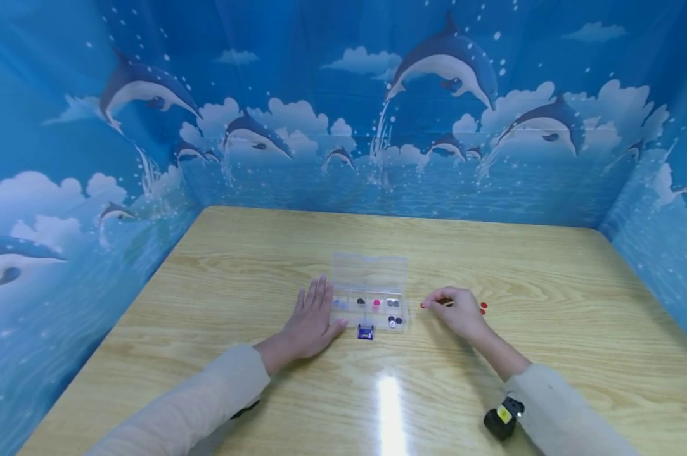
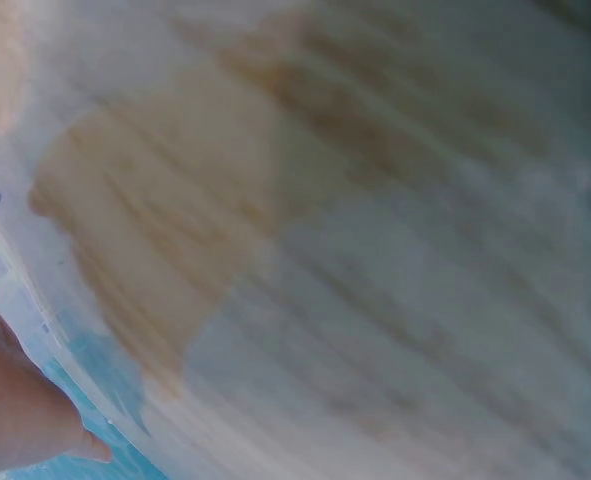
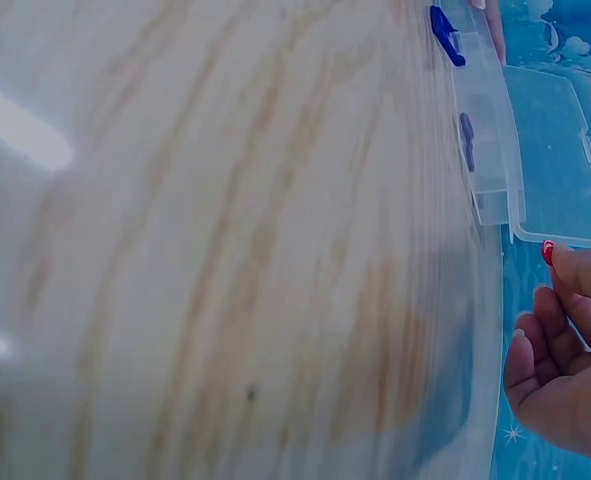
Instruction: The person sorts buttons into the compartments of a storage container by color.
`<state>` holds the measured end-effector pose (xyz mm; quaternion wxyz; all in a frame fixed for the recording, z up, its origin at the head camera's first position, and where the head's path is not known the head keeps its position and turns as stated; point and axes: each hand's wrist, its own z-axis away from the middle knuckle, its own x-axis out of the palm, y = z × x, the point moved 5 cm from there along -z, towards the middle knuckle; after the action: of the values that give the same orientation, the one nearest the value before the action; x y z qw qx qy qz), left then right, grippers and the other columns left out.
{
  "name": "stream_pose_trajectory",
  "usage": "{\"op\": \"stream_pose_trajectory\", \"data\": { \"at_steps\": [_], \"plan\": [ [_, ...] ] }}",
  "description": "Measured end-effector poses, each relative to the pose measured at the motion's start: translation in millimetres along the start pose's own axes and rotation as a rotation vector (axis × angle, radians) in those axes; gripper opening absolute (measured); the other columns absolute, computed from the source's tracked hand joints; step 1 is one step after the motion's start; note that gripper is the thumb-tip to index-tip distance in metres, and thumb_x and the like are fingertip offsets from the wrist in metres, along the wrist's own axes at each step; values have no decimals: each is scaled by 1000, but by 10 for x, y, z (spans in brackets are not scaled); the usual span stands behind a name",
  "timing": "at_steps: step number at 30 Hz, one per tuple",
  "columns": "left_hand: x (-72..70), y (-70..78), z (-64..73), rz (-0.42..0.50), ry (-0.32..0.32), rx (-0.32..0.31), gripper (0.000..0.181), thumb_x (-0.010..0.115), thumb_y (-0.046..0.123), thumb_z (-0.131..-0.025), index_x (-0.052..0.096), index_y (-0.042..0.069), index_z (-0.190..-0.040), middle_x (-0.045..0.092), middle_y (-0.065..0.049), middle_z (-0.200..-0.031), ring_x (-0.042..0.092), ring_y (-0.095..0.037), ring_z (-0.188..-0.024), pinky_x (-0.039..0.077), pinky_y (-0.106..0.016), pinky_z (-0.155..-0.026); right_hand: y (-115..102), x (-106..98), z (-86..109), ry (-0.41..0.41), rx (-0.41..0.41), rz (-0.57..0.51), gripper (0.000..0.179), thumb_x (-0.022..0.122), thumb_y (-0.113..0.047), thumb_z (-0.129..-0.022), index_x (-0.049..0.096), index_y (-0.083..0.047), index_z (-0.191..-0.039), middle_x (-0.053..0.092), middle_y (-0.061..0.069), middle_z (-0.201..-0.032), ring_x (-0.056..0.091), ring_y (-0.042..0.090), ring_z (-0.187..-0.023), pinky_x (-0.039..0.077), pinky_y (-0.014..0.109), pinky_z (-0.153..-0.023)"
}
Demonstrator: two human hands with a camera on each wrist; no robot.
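Observation:
A clear plastic compartment box [image 1: 352,318] lies on the table, its lid [image 1: 369,272] raised at the back. Small round buttons in several colours sit in its compartments, among them a pink button [image 1: 376,303]. My left hand [image 1: 314,321] rests flat at the box's left side, fingers straight, fingertips and thumb by its edge. Just right of the box, my right hand [image 1: 456,311] pinches a small red button [image 3: 548,252] between thumb and forefinger. Its other fingers are loosely curled. The left wrist view holds mostly table, with part of the left hand [image 2: 20,405] at its edge.
Beyond the right hand lie loose red buttons [image 1: 483,305] on the wooden table [image 1: 252,253]. A blue latch [image 1: 365,332] projects from the box's front. Blue dolphin-print curtains [image 1: 321,76] enclose the table's back and sides.

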<state>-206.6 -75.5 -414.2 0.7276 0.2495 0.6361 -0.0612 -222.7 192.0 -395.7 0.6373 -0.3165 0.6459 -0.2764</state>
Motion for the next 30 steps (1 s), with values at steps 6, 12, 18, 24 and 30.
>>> {"op": "stream_pose_trajectory", "data": {
  "at_steps": [6, 12, 18, 24, 30],
  "plan": [
    [5, 2, -4, 1, -1, 5, 77, 31, 48, -97, 5, -5, -146, -7, -22, -153, -4, -37, -143, 1, -51, -117, -28, 68, -7, -13, 14, -16, 12, 66, -10, -84, 68, 1, -88, 68, 12, -87, 58, 16, -81, 46, 22, -68],
    [6, 4, -7, -3, -1, 9, 77, 32, 48, -98, 4, -5, -146, -7, -22, -153, -3, -37, -143, 1, -51, -117, -91, 108, -15, -10, 10, -32, 13, 66, -11, -84, 68, 2, -88, 68, 13, -86, 59, 17, -80, 46, 21, -66],
    [12, 0, -10, -2, 0, 7, 77, 32, 47, -98, 5, -5, -146, -7, -22, -153, -3, -37, -143, 2, -51, -117, -141, 144, -21, -14, -2, -31, 12, 66, -10, -84, 68, 2, -87, 68, 13, -85, 60, 18, -80, 47, 22, -67],
    [15, -6, -11, -4, -2, 2, 77, 32, 48, -97, 5, -5, -147, -6, -23, -154, -4, -37, -143, 2, -52, -117, -225, 183, -42, -30, 0, -58, 13, 66, -10, -84, 67, 3, -88, 68, 14, -85, 59, 17, -78, 47, 19, -63],
    [14, -7, -8, -12, -11, 2, 77, 30, 49, -98, 4, -4, -147, -8, -22, -153, -4, -37, -143, 1, -51, -117, -311, 251, -67, -43, -3, -100, 12, 66, -8, -84, 68, 3, -89, 67, 13, -84, 57, 15, -76, 46, 17, -58]
  ]
}}
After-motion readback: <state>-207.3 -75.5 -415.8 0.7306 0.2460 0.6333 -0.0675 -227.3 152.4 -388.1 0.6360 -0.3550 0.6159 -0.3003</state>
